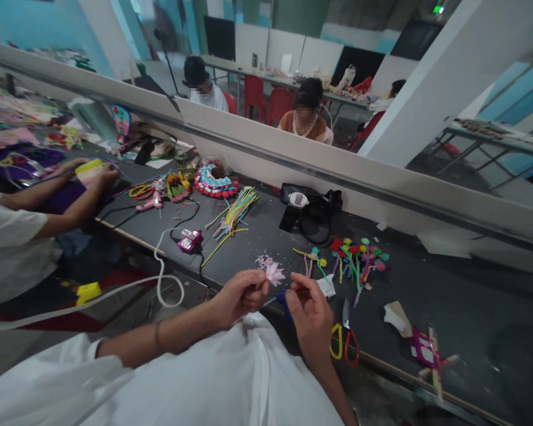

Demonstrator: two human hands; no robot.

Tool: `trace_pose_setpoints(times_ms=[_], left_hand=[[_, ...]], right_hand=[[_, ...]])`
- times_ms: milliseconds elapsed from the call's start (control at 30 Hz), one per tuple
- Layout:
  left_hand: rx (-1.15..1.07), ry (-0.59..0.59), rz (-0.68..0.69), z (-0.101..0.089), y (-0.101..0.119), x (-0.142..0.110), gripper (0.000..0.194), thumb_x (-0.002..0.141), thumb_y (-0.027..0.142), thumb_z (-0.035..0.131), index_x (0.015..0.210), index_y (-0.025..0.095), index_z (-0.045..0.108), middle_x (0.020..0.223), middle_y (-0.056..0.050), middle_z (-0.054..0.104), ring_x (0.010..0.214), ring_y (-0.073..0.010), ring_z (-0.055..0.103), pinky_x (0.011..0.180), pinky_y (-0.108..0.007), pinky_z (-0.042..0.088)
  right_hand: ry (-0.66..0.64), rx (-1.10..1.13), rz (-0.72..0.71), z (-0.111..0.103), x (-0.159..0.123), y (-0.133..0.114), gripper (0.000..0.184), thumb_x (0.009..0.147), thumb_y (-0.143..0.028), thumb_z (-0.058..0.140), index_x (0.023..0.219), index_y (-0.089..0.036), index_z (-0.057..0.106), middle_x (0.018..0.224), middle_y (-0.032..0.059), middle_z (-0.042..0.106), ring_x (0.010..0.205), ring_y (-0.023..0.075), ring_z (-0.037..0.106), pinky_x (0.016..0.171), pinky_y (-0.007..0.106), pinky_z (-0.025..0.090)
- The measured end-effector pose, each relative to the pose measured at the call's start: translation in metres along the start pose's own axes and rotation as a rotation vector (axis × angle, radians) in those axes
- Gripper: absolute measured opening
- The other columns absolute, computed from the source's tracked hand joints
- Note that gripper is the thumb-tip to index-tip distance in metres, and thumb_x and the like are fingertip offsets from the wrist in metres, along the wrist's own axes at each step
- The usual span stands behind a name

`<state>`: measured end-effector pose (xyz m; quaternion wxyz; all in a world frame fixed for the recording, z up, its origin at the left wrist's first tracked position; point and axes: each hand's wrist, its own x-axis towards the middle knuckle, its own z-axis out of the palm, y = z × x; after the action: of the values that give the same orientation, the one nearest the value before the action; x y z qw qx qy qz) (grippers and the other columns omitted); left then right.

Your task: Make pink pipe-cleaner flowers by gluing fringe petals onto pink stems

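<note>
Between the thumb and fingers of my left hand is a pale pink flower with thin pointed petals. My right hand is just right of the flower, apart from it, with fingers parted and curved. Small pink scraps lie on the dark table behind the flower. Scissors with one yellow and one red handle rest at the table edge beside my right hand. A blue object, partly hidden, shows between my hands.
Fuzzy stems lie ahead, and colourful small flowers to the right. A black bag sits by the low partition. A white cable hangs at left, near a co-worker's arms. A purple packet lies at right.
</note>
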<state>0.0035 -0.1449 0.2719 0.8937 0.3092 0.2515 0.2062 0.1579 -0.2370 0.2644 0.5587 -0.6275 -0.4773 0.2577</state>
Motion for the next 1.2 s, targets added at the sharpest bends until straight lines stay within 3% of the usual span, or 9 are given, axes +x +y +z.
trace_pose_setpoints(times_ms=[233, 400, 700, 867, 967, 1067, 1167, 1200], left_hand=[[0.057, -0.015, -0.027, 0.003, -0.004, -0.002, 0.024, 0.084, 0.035, 0.059, 0.071, 0.016, 0.052, 0.048, 0.01, 0.023, 0.042, -0.0047, 0.012, 0.041, -0.022, 0.011], [0.127, 0.059, 0.036, 0.007, -0.004, -0.003, 0.027, 0.08, 0.037, 0.068, 0.08, 0.018, 0.05, 0.052, 0.01, 0.027, 0.045, -0.0046, 0.016, 0.043, -0.021, 0.011], [0.393, 0.076, 0.188, 0.009, -0.004, 0.0, 0.032, 0.084, 0.046, 0.063, 0.092, 0.016, 0.055, 0.054, 0.007, 0.043, 0.045, -0.0055, 0.033, 0.043, -0.02, 0.023], [0.192, 0.119, 0.089, 0.013, 0.0, 0.001, 0.031, 0.081, 0.043, 0.066, 0.079, 0.017, 0.05, 0.055, 0.007, 0.041, 0.043, -0.0035, 0.025, 0.04, -0.019, 0.015], [0.092, 0.103, 0.025, 0.015, 0.004, 0.002, 0.027, 0.081, 0.039, 0.066, 0.077, 0.017, 0.05, 0.054, 0.008, 0.036, 0.042, -0.0029, 0.02, 0.04, -0.02, 0.011], [0.062, 0.096, 0.009, 0.015, 0.007, 0.003, 0.026, 0.079, 0.036, 0.068, 0.077, 0.016, 0.051, 0.054, 0.008, 0.033, 0.042, -0.0024, 0.019, 0.04, -0.019, 0.009], [0.053, 0.1, 0.001, 0.011, 0.008, 0.005, 0.026, 0.08, 0.035, 0.067, 0.076, 0.017, 0.049, 0.054, 0.009, 0.029, 0.042, -0.0024, 0.016, 0.04, -0.019, 0.008], [0.052, 0.099, -0.006, 0.01, 0.008, 0.005, 0.026, 0.08, 0.035, 0.067, 0.075, 0.017, 0.048, 0.054, 0.01, 0.028, 0.042, -0.0025, 0.015, 0.04, -0.019, 0.007]], right_hand=[[-0.064, 0.089, 0.05, 0.011, -0.002, 0.002, 0.049, 0.083, -0.033, 0.066, 0.128, -0.021, 0.053, 0.113, 0.0087, 0.062, 0.096, 0.0186, 0.062, 0.081, 0.032, 0.053], [-0.069, 0.123, 0.036, 0.01, -0.003, 0.002, 0.045, 0.084, -0.032, 0.066, 0.126, -0.019, 0.055, 0.116, 0.0108, 0.063, 0.099, 0.0199, 0.063, 0.083, 0.035, 0.054], [-0.041, 0.136, 0.063, 0.007, -0.003, 0.005, 0.041, 0.085, -0.033, 0.065, 0.123, -0.02, 0.057, 0.114, 0.0096, 0.063, 0.097, 0.0186, 0.063, 0.084, 0.034, 0.053], [0.027, 0.098, 0.061, 0.001, -0.003, 0.006, 0.044, 0.084, -0.034, 0.065, 0.124, -0.019, 0.056, 0.103, 0.0075, 0.063, 0.091, 0.0177, 0.062, 0.08, 0.032, 0.053], [0.035, 0.175, 0.095, -0.005, -0.003, -0.002, 0.031, 0.087, -0.035, 0.06, 0.112, -0.018, 0.06, 0.087, 0.0041, 0.063, 0.078, 0.0158, 0.062, 0.072, 0.03, 0.053], [-0.116, 0.329, 0.056, -0.012, -0.001, -0.022, 0.02, 0.09, -0.037, 0.054, 0.093, -0.019, 0.062, 0.076, 0.0022, 0.06, 0.07, 0.0157, 0.061, 0.067, 0.03, 0.052], [-0.404, 0.341, -0.126, -0.02, 0.0, -0.05, 0.029, 0.09, -0.047, 0.053, 0.089, -0.02, 0.065, 0.081, 0.0054, 0.064, 0.077, 0.0186, 0.063, 0.07, 0.033, 0.053], [-0.441, 0.284, -0.198, -0.022, -0.002, -0.059, 0.032, 0.089, -0.051, 0.053, 0.09, -0.022, 0.066, 0.082, 0.0058, 0.066, 0.079, 0.0191, 0.064, 0.071, 0.034, 0.054]])
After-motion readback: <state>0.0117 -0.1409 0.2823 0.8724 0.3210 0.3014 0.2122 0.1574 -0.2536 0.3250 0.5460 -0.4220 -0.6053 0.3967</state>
